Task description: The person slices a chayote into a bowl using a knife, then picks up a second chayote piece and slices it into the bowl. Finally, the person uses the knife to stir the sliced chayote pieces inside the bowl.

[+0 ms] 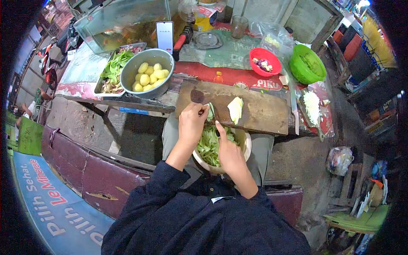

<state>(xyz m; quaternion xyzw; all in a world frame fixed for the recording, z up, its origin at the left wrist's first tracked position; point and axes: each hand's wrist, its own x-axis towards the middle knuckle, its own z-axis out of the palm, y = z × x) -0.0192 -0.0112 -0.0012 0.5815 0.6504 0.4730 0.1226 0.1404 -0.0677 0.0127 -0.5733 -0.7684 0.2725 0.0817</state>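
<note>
My left hand [191, 123] is at the near edge of the wooden cutting board [263, 111], fingers closed on a pale green vegetable piece [210, 111]. My right hand [231, 155] grips a knife [215, 117], its thin blade against that piece and its index finger stretched along it. A stack of pale vegetable slices [235, 109] lies on the board to the right. Below the board, between my knees, a round tub [247, 146] holds many cut green strips [208, 148]. My hands partly cover the tub and the knife handle.
A metal bowl [127, 78] of peeled potatoes and a tray [106, 94] of leafy greens stand left. A phone [165, 36] leans near a glass tank [114, 25]. To the right are a red bowl [265, 53], green basket [308, 78], another knife [295, 108] and chopped white pieces [312, 106].
</note>
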